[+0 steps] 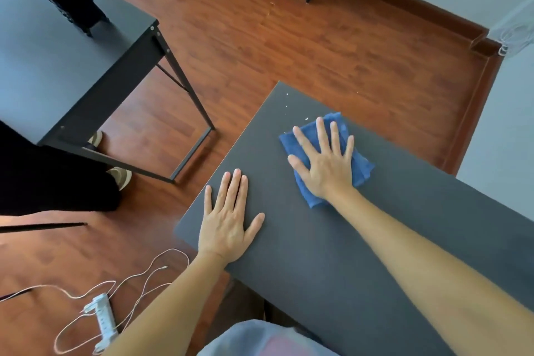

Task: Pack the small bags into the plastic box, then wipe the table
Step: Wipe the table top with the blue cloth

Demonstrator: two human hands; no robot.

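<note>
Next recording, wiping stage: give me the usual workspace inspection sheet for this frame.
Surface: dark table, a few white crumbs near its far corner.
Job's things: blue cloth folded, flat on the table; no small bags or plastic box seen.
Clutter: nothing seen on the table.
Grippers: right hand pressed flat on the cloth; left hand flat on bare tabletop, empty.
Cables: white cords and power strip on the floor, left.
Surroundings: wood floor, second dark table, another person's legs at left.
</note>
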